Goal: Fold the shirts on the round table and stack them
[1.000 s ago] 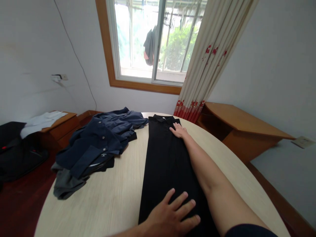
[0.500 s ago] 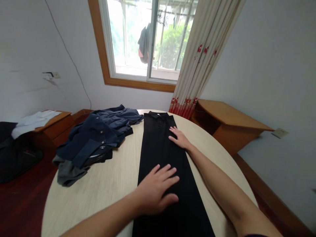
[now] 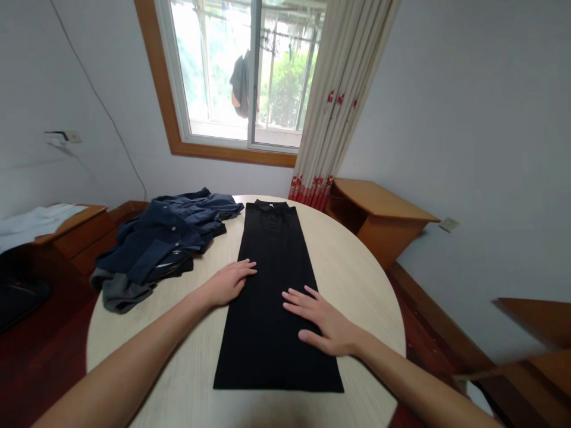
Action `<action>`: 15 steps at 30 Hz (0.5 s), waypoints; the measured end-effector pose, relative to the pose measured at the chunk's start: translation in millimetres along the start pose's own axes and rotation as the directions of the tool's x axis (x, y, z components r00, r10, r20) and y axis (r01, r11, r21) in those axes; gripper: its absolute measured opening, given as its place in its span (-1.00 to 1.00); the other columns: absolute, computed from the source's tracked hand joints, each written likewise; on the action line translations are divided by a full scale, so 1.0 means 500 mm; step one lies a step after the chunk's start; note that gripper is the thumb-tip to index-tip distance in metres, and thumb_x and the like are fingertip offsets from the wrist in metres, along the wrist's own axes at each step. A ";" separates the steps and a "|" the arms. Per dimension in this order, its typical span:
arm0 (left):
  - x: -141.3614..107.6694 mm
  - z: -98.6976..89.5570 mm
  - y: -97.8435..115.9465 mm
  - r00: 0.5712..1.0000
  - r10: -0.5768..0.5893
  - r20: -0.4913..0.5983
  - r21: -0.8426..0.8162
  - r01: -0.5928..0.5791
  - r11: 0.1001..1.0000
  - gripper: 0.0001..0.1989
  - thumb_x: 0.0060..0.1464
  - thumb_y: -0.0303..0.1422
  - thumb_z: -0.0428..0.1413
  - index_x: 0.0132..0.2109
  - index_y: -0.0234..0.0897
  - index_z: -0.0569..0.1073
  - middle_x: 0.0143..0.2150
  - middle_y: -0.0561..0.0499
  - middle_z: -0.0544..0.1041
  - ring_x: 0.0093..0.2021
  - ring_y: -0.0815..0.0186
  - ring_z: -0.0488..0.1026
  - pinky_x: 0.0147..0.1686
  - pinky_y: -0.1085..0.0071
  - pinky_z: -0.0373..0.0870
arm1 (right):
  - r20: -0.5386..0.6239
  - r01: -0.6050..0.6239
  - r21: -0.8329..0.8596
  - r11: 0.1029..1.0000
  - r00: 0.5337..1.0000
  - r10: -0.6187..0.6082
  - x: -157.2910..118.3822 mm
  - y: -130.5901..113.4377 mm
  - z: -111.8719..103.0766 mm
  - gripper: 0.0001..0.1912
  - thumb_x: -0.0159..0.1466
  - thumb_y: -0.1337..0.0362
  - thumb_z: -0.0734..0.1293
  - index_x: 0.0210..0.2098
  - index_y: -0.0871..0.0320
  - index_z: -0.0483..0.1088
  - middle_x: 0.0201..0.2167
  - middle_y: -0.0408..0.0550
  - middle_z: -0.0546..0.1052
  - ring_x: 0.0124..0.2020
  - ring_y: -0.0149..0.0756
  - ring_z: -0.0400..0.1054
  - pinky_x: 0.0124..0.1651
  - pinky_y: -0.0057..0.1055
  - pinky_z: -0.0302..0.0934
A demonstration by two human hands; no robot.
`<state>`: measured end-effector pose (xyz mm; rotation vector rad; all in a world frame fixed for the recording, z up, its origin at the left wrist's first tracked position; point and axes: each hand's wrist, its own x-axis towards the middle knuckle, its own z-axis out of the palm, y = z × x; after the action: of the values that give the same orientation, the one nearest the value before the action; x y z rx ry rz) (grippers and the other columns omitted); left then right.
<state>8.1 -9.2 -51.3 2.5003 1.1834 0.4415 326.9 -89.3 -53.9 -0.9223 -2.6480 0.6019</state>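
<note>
A black collared shirt (image 3: 272, 261) lies as a long flat strip on the round pale table (image 3: 357, 267), its collar toward the window and its hem toward me. My left hand (image 3: 229, 282) is open and rests at the shirt's left edge, fingertips on the fabric. Lower down, my right hand (image 3: 323, 324) lies over the right edge, fingers spread on the cloth. Neither hand holds anything.
A heap of dark blue and grey clothes (image 3: 165, 238) covers the table's back left. Beyond the table stand a wooden cabinet (image 3: 379, 205) at right and a wooden drawer unit (image 3: 84, 238) at left. A curtain (image 3: 334, 107) hangs beside the window (image 3: 245, 77).
My left hand has moved up to the shirt's left edge, while my right hand has come down its right side. The view has shifted, and the shirt's hem now shows.
</note>
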 end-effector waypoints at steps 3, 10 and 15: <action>-0.022 -0.016 -0.006 1.000 0.021 0.019 -0.026 -0.020 0.999 -0.46 0.08 -0.57 -0.04 0.16 -0.24 0.53 0.33 -0.02 0.41 0.39 0.21 0.25 0.42 0.11 0.10 | -0.176 -0.077 0.027 0.997 0.981 0.081 -0.026 0.027 -0.002 -0.49 0.47 0.14 0.15 0.39 -0.10 0.20 0.39 -0.03 0.25 0.42 -0.09 0.09 0.45 0.17 -0.12; -0.074 -0.051 -0.013 0.986 0.115 0.118 -0.115 -0.102 0.988 -0.59 0.08 -0.53 0.05 0.03 -0.19 0.60 0.30 -0.04 0.45 0.37 0.15 0.27 0.38 0.06 0.16 | -0.240 -0.149 -0.049 0.988 0.962 0.134 -0.038 0.090 -0.036 -0.56 0.37 0.31 0.20 0.16 -0.05 0.49 0.31 -0.01 0.38 0.37 -0.03 0.18 0.38 0.17 0.06; -0.103 -0.037 0.011 0.974 0.186 0.125 -0.122 -0.171 0.978 -0.71 0.11 -0.48 0.14 -0.06 -0.16 0.63 0.25 -0.04 0.50 0.35 0.12 0.30 0.33 0.07 0.23 | -0.005 -0.107 -0.021 0.994 0.994 0.107 -0.034 0.034 -0.051 -0.62 0.27 0.30 0.35 0.07 -0.08 0.56 0.33 -0.02 0.35 0.38 0.06 0.16 0.40 0.32 -0.13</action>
<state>-27.0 -49.8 -39.5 2.5058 0.8624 0.3642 358.5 -80.7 -41.6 -1.0762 -2.6195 0.5973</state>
